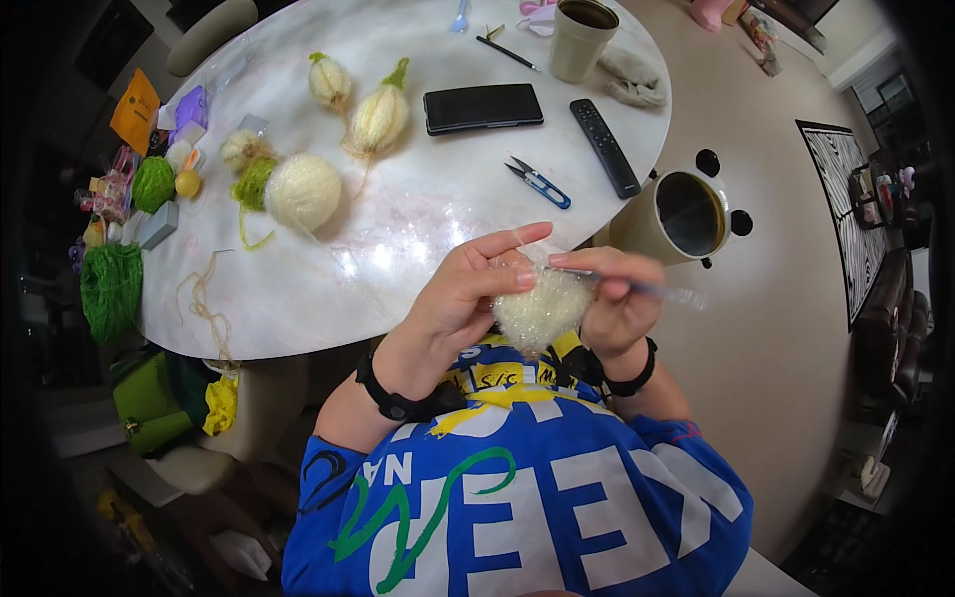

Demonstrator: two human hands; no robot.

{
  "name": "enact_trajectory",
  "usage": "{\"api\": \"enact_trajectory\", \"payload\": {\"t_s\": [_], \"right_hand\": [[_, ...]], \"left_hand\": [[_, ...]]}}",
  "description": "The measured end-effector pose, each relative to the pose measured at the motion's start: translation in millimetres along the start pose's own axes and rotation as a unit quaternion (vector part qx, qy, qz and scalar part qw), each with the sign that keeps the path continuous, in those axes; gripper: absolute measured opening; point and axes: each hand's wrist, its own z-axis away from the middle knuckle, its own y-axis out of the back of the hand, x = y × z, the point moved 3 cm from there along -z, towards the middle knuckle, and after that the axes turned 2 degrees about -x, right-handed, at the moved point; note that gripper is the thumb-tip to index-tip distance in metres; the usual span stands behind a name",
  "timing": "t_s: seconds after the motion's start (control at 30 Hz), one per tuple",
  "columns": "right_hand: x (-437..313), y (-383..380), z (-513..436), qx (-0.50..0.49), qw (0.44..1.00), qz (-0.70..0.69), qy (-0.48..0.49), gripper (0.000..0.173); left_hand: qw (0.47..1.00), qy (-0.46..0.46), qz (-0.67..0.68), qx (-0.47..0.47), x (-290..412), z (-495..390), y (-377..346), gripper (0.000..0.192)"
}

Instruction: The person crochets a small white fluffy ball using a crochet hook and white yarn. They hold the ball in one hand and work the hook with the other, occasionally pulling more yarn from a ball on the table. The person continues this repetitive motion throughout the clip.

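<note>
My left hand (477,287) pinches the upper edge of a cream crocheted piece (541,310) in glittery yarn, its index finger stretched out. In my right hand (623,291) is a crochet hook (645,286), blurred at its handle, with its tip at the top of the piece. A strand of yarn runs from the cream yarn ball (304,192) on the table towards my left hand. Beside that ball lies light green yarn (255,183). Two cream crocheted pods with green tops, one small (330,82) and one larger (379,119), lie further back.
On the marble table (418,246) are blue thread snips (541,183), a black phone-like device (483,109), a remote control (604,148), a black pen-like stick (507,53) and a cup (583,41). Green yarn (112,287) lies at the left edge. A bin with dark liquid (688,215) stands right of the table.
</note>
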Motion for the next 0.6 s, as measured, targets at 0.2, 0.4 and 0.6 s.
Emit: {"api": "enact_trajectory", "payload": {"t_s": [0.2, 0.4, 0.6], "right_hand": [[17.8, 1.1, 6.2, 0.103, 0.932, -0.197, -0.285, 0.022], [-5.8, -1.0, -2.3, -0.088, 0.934, 0.297, 0.178, 0.023], [9.8, 2.7, 2.9, 0.034, 0.995, -0.065, -0.069, 0.013]], "left_hand": [[0.994, -0.053, -0.09, 0.005, 2.6, 1.3, -3.4, 0.061], [0.991, -0.047, -0.123, 0.0, -3.8, 2.1, -3.2, 0.065], [0.996, 0.016, -0.083, -0.036, -0.9, 1.5, -2.8, 0.069]]}}
